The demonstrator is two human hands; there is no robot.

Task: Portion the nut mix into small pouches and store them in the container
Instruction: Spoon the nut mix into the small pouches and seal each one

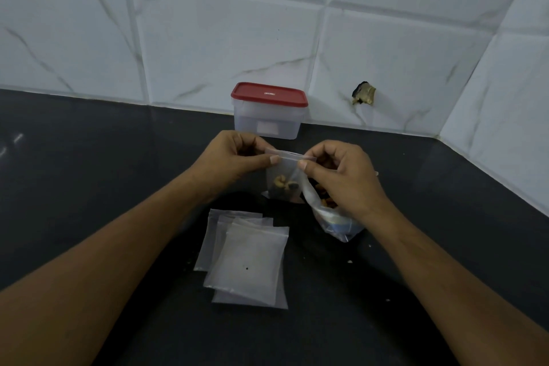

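Observation:
A small clear pouch (283,177) with a few nuts at its bottom hangs upright above the black counter. My left hand (237,157) pinches the left end of its zip strip, and my right hand (341,172) pinches the right end. Under my right hand lies the larger clear bag of nut mix (329,214), partly hidden by that hand. A stack of empty flat pouches (249,258) lies on the counter nearer to me. The clear container (269,120) with its red lid (269,94) on stands behind the pouch, against the wall.
The black counter (104,172) meets white tiled walls at the back and on the right. A chipped hole (364,93) shows in the back tile. A few crumbs (350,261) lie right of the empty pouches.

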